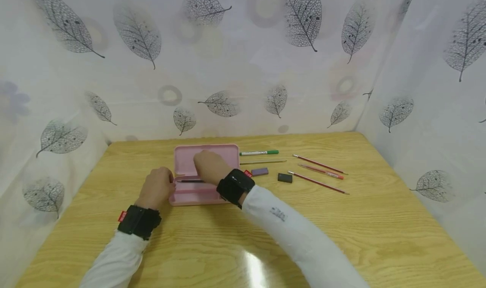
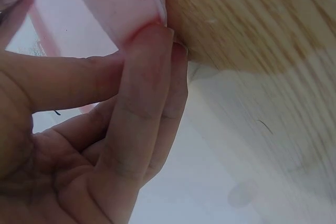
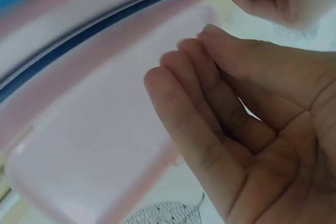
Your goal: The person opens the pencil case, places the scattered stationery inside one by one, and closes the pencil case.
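Pink case (image 1: 184,162) sits left of centre in the head view, open, lid (image 1: 229,155) folded back toward the top of frame, base (image 1: 197,198) below. Base has a lengthwise divider; slim dark rod (image 1: 191,181) lies lengthwise in the hinge-side compartment, right end hidden.

A wooden table (image 1: 190,246) holds a pink box (image 1: 184,161). Right of the box lie pencils (image 1: 318,182), a green marker (image 1: 259,153) and two blocks (image 1: 260,171).

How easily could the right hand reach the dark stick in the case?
Probably yes: the lid is open, the right hand looks empty and close, and nothing seems to cover the dark stick.
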### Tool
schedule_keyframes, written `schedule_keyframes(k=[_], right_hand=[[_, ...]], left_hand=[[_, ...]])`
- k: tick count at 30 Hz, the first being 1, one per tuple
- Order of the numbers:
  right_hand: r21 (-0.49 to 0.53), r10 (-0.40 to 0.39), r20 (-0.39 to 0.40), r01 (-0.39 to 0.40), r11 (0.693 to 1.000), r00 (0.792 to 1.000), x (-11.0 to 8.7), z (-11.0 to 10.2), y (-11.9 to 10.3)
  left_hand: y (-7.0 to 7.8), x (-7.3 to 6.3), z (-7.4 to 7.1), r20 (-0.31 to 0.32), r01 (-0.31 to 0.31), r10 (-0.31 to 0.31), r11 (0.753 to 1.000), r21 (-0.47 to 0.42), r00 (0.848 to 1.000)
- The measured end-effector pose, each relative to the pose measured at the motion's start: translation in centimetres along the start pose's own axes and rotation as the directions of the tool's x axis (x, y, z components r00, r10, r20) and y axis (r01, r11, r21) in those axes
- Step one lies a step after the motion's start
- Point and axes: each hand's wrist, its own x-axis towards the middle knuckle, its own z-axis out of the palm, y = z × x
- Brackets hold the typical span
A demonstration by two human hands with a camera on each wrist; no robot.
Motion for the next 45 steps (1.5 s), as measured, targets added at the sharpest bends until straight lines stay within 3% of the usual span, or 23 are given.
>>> schedule_keyframes(k=[6, 12, 21, 29, 36, 45], right_hand=[[0.099, -0.012, -0.034, 0.015, 0.995, 0.999, -1.8, -1.7, 0.8], [0.147, 0.009, -0.014, -0.007, 0.989, 1.000, -3.3, -3.1, 2.2], [0.220, 0.086, -0.058, -0.071, 0.973, 0.995, -6.1, -5.5, 6.6], [0.210, 0.151, -0.092, -0.129, 0.969, 0.984, -8.1, -7.6, 10.1], [0.212, 0.182, -0.095, -0.159, 0.964, 0.979, -9.9, -7.6, 12.4], [0.219, 0.211, -0.082, -0.189, 0.957, 0.974, -11.7, -5.6, 14.7]], left_hand=[[0.0, -0.1, 0.0, -0.008, -0.008, 0.008, 1.000, -0.008, 1.000], [0.0, -0.2, 0.1, -0.001, 0.000, 0.000, 1.000, -0.013, 1.000], [0.2, -0.3, -0.1, 0.006, -0.009, 0.009, 1.000, -0.017, 1.000], [0.3, -0.5, -0.2, 0.005, -0.020, 0.021, 1.000, -0.023, 1.000], [0.5, -0.5, -0.2, 0.014, 0.009, -0.009, 1.000, -0.012, 1.000], [0.6, -0.5, -0.3, 0.015, 0.005, -0.005, 1.000, -0.013, 1.000]])
